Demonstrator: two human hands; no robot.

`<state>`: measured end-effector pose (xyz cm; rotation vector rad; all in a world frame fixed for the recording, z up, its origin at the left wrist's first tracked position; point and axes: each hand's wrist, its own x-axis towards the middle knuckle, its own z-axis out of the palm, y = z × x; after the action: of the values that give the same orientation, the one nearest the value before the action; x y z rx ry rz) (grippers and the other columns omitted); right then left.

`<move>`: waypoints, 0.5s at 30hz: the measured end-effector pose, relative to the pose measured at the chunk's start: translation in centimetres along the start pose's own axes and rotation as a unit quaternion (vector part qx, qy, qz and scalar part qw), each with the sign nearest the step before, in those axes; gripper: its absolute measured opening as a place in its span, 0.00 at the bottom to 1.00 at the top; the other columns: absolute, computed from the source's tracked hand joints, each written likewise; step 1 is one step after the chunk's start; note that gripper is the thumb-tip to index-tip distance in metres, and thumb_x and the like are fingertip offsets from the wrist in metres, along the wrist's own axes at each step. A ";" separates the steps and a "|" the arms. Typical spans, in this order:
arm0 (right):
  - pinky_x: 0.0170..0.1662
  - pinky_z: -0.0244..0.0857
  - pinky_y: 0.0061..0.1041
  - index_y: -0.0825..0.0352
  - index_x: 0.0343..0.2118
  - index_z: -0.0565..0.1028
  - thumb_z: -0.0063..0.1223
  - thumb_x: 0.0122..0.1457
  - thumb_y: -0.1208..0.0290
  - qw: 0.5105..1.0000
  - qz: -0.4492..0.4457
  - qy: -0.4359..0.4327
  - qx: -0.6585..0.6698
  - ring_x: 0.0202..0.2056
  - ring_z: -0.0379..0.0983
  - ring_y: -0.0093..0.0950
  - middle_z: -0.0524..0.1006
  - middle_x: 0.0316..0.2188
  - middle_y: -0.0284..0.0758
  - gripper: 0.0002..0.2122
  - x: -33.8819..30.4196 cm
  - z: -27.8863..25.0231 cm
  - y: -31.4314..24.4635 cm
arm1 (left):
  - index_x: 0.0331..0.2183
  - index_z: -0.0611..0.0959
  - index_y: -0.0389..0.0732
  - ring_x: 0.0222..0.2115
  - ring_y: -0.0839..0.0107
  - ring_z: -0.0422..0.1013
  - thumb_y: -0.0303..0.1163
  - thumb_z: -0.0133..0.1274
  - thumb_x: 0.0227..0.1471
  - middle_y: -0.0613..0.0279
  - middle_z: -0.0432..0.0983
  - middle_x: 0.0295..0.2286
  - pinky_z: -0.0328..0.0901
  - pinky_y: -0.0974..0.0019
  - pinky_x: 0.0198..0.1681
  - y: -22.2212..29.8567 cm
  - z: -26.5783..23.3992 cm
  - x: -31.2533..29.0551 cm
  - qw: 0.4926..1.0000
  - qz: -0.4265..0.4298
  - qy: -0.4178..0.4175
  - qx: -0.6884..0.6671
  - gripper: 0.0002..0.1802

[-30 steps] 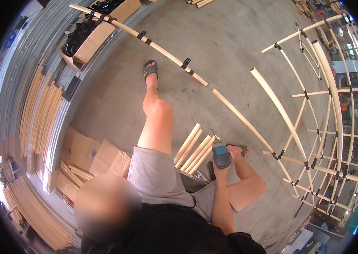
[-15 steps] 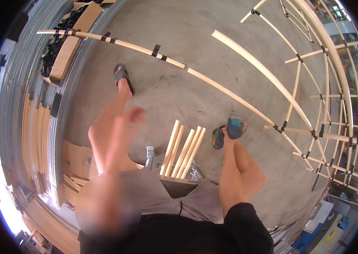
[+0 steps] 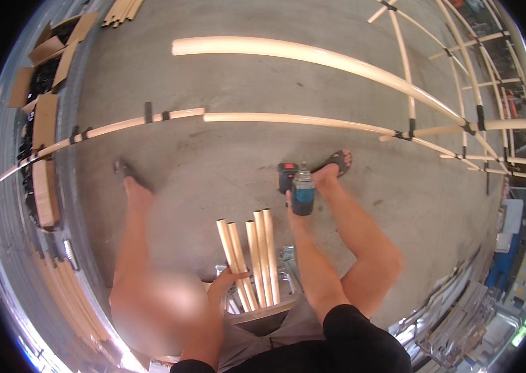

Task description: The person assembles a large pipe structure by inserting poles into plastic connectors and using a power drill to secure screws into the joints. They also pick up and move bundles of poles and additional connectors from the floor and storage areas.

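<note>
My right hand is closed round a teal and black cordless drill, held above the floor near my right foot. Several cream-coloured pipes stand upright in a metal-edged tray between my thighs. My left hand is at the left pair of these pipes, its fingers wrapped across them; some fingertips are hidden. Shiny metal pieces show beside the pipes. Beyond my feet, a long pipe with black clamps lies end to end with another cream pipe.
A pipe frame with black joints spreads along the right, one thick pipe reaching across the far floor. Open cardboard boxes of black parts line the left, beside metal rails and stacked pipes. More pipes lie far left.
My left hand has moved from out over the left leg to the upright pipes. The drill has shifted left and now points away from me. The view has turned, and my feet have moved.
</note>
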<state>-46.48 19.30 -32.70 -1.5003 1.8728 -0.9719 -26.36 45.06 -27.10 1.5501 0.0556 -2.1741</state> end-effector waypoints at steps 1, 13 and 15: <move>0.49 0.62 0.33 0.70 0.48 0.71 0.55 0.57 0.49 0.998 0.055 0.036 0.009 0.44 0.71 0.36 0.76 0.41 0.40 0.27 -1.7 -0.6 1.2 | 0.45 0.77 0.35 0.43 0.68 0.73 0.34 0.68 0.41 0.60 0.77 0.40 0.65 0.64 0.47 0.4 0.5 0.3 1.000 0.003 -0.014 -0.014 0.29; 0.42 0.72 0.32 0.74 0.51 0.68 0.64 0.52 0.67 0.743 0.468 -0.428 0.213 0.42 0.74 0.34 0.74 0.44 0.42 0.26 -8.3 -1.5 -5.3 | 0.52 0.72 0.37 0.50 0.66 0.65 0.42 0.71 0.35 0.57 0.73 0.45 0.61 0.64 0.53 6.8 3.3 1.1 0.993 0.039 -0.042 0.100 0.44; 0.40 0.71 0.31 0.72 0.48 0.70 0.66 0.50 0.65 0.750 0.428 -0.464 0.195 0.39 0.74 0.31 0.75 0.39 0.38 0.25 -7.8 0.4 -5.4 | 0.52 0.74 0.39 0.48 0.65 0.67 0.42 0.71 0.33 0.56 0.74 0.44 0.62 0.63 0.51 5.3 1.9 3.0 0.981 0.162 -0.109 0.015 0.42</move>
<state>-41.27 26.20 -28.80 -0.5051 1.2133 -0.0670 -26.68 38.71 -27.93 1.2267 -0.2824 -2.0723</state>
